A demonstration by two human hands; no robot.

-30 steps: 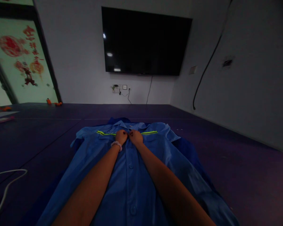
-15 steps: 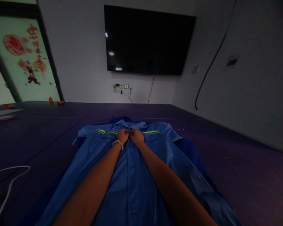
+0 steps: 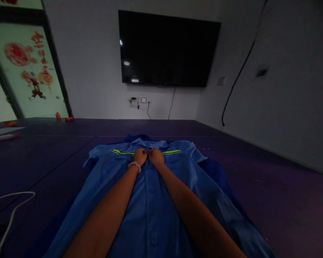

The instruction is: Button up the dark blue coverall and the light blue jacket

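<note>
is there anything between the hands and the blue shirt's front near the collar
Nothing visible. The left hand and right hand rest directly on the blue shirt, fingers pinched together at its front just below the collar. The white cable lies well off to the left.

This looks like an office meeting room put to use as a workroom. A large dark wall screen (image 3: 169, 48) hangs on a plain white wall above a socket strip (image 3: 138, 101) with trailing leads. A wide dark counter (image 3: 271, 186) fills the room, and a glass door (image 3: 24, 71) at the left carries red paper-cut decorations (image 3: 17, 53).
</note>
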